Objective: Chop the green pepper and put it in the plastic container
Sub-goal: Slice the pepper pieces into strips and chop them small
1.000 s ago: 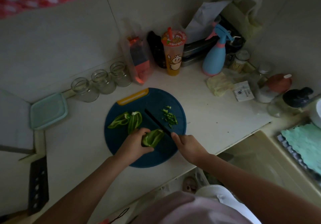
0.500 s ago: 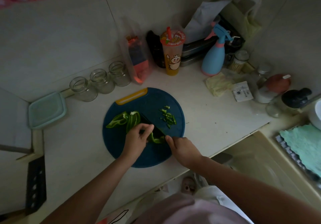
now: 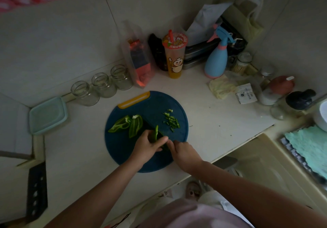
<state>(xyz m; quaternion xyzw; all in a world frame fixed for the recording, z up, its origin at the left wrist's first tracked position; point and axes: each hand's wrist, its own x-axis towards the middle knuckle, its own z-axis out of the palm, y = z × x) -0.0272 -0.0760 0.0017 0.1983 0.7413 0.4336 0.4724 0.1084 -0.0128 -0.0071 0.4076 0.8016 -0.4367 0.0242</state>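
On the round blue cutting board (image 3: 123, 149) my left hand (image 3: 148, 146) grips a piece of green pepper (image 3: 156, 134) stood on edge. My right hand (image 3: 184, 152) holds a dark knife (image 3: 150, 126), its blade running up-left against the held piece; the handle is hidden in my fist. Two larger pepper pieces (image 3: 126, 124) lie on the board's left half. A small heap of chopped pepper (image 3: 171, 120) lies at the board's right. The light-green plastic container (image 3: 47, 115) sits on the counter to the left, lid on.
Three glass jars (image 3: 102, 86) stand behind the board, beside a clear packet (image 3: 139, 63), an orange cup (image 3: 175, 56) and a blue spray bottle (image 3: 216, 59). Jars and bottles crowd the right corner. A dark cleaver (image 3: 36, 190) lies at the left. A sink (image 3: 276, 165) lies to the right.
My left hand turned the pepper piece from lying flat to standing on edge. The knife swung from the board's middle over to the held piece, and both hands drew together.
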